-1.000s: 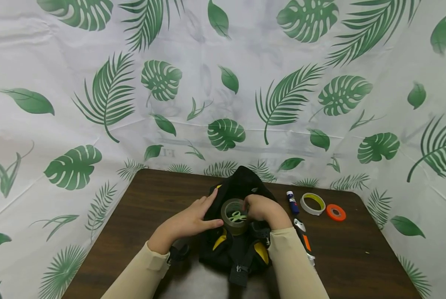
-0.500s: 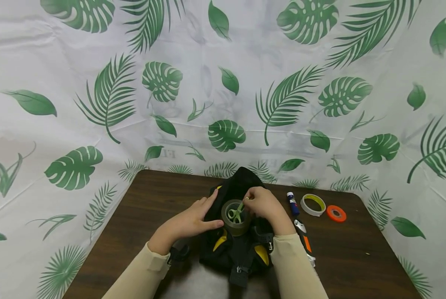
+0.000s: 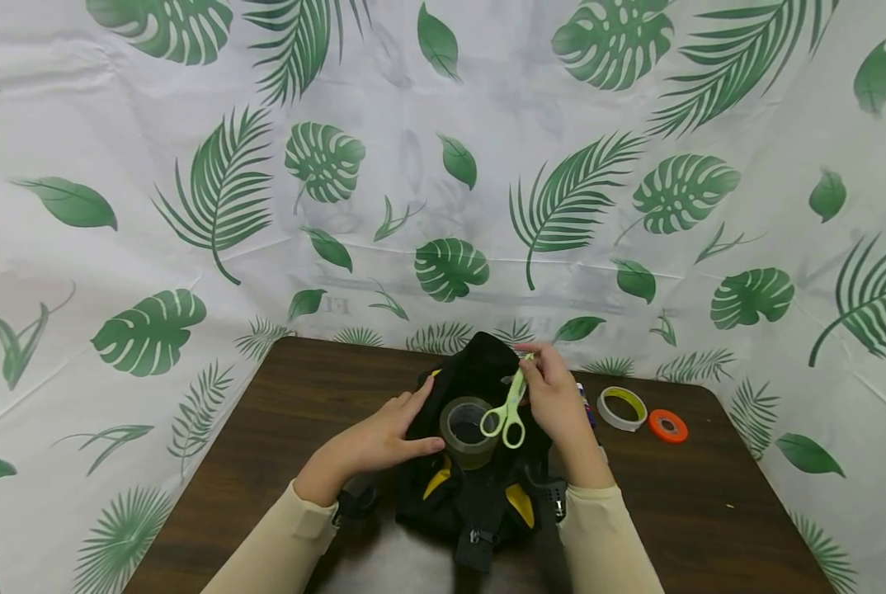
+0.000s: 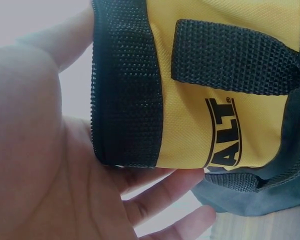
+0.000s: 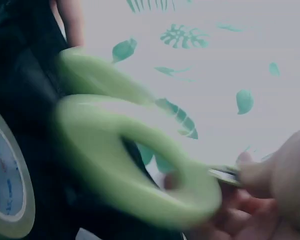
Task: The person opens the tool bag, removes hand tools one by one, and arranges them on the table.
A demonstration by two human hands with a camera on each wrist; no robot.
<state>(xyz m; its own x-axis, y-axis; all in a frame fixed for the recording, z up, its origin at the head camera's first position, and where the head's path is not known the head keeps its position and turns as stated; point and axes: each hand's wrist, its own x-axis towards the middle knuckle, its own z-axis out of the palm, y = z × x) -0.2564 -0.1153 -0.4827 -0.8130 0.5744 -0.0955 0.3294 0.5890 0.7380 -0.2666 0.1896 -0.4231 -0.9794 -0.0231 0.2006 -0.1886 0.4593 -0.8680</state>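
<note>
Light green scissors (image 3: 513,410) hang handles-down over the bag, and my right hand (image 3: 558,400) pinches them at the blade end. In the right wrist view the scissors' handles (image 5: 140,155) are large and blurred. Below them, a roll of brown packing tape (image 3: 467,454) sits in the mouth of the black and yellow tool bag (image 3: 480,355). My left hand (image 3: 372,437) rests against the bag's left side, thumb and forefinger spread. Its fairly straight fingers touch the bag's yellow panel with black lettering (image 4: 190,120) in the left wrist view.
On the brown table (image 3: 680,511), a roll of white masking tape (image 3: 601,406) and an orange tape roll (image 3: 657,426) lie right of the bag. A blue glue stick (image 3: 588,406) is partly hidden behind my right hand. A leaf-print sheet (image 3: 443,198) hangs behind the table.
My right hand has lifted the scissors from inside the tape roll, moving up and to the right. My left hand stays in place on the bag.
</note>
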